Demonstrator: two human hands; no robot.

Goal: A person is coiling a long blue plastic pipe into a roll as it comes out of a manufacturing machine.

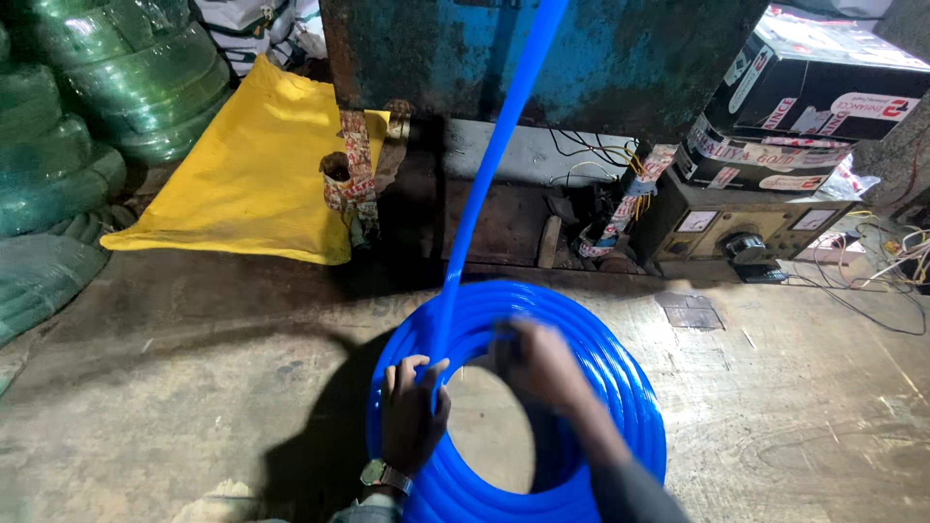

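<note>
On the dusty concrete floor (194,387), low in the view, the left hand (412,412) curls its fingers over the near left side of a round coil of bright blue plastic hose (620,387), gripping the wound turns; a metal wristwatch (386,476) sits on that wrist. Just beside it, the right hand (542,363) lies on the inner edge of the same coil at its top, blurred, so I cannot tell whether its fingers are closed on the hose or merely touching it; a grey sleeve (630,494) covers the forearm. The coil lies flat on the floor, ring open in the middle with bare floor showing through. From the coil's left side, by the left hand, a single loose length of blue hose (494,155) rises steeply up and out of the top of the view. Behind it stands a worn blue metal machine body (620,58). To the right is a grey metal control box with two dials and a knob (741,232), with black printed cartons (804,97) stacked on it and loose wires (872,281) trailing nearby. To the left lies a flat yellow sack (252,174), and beyond it, well apart, stacked green hose coils wrapped in clear plastic (97,97).
</note>
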